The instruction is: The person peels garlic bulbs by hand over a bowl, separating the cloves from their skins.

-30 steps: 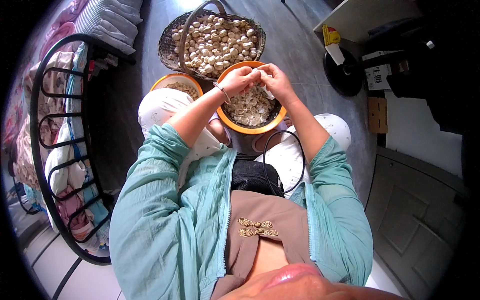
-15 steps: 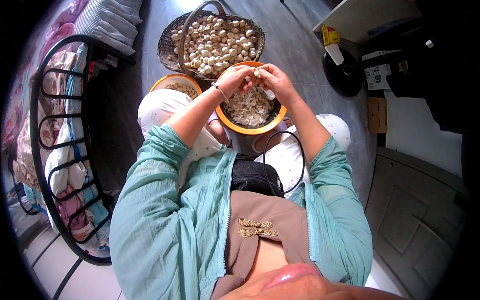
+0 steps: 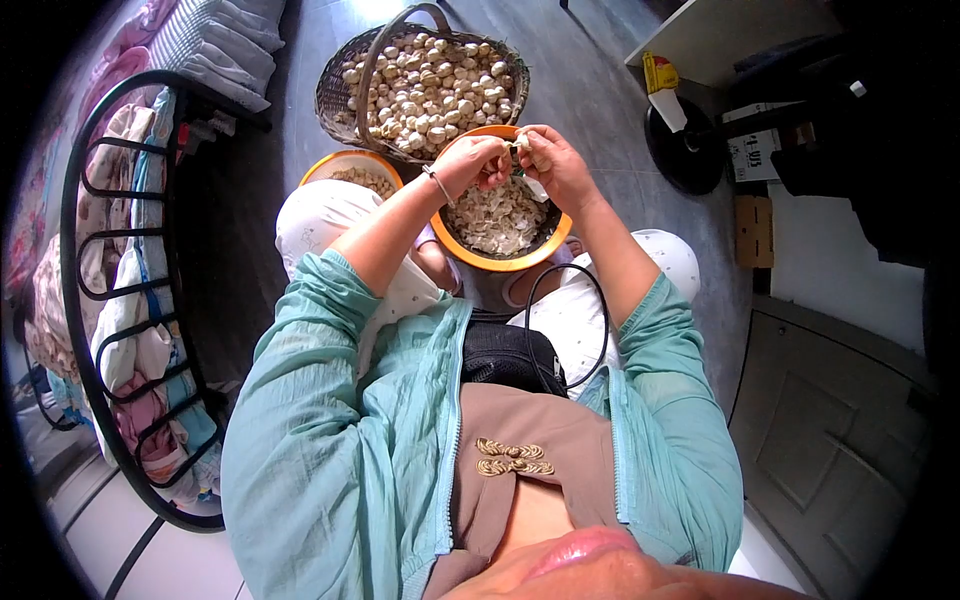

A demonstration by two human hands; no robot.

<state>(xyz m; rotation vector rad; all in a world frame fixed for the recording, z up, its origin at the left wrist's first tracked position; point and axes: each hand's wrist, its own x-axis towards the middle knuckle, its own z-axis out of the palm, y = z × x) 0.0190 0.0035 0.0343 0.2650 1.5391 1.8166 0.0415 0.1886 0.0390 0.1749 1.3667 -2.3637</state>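
Note:
My left hand (image 3: pixel 474 160) and my right hand (image 3: pixel 553 165) meet above an orange bowl (image 3: pixel 505 262) that holds pale peeled husks. Between the fingertips of both hands sits a small pale seed (image 3: pixel 518 144). Something thin and whitish sticks out under my right palm; I cannot tell what it is. Just beyond the hands stands a wicker basket (image 3: pixel 335 95) heaped with round beige seeds (image 3: pixel 430 85). A second orange bowl (image 3: pixel 352 166) with smaller kernels sits to the left of the first, partly hidden by my left knee.
A black metal rack (image 3: pixel 120 300) hung with cloths runs along the left. Folded bedding (image 3: pixel 215 45) lies at the upper left. A fan base (image 3: pixel 690 150) and cardboard boxes (image 3: pixel 755 228) stand at the right on the grey floor. A black pouch (image 3: pixel 510 355) and cable rest on my lap.
Both hands stayed together over the orange bowl, shifting slightly; the fingers have worked around the small seed, which now shows between the fingertips.

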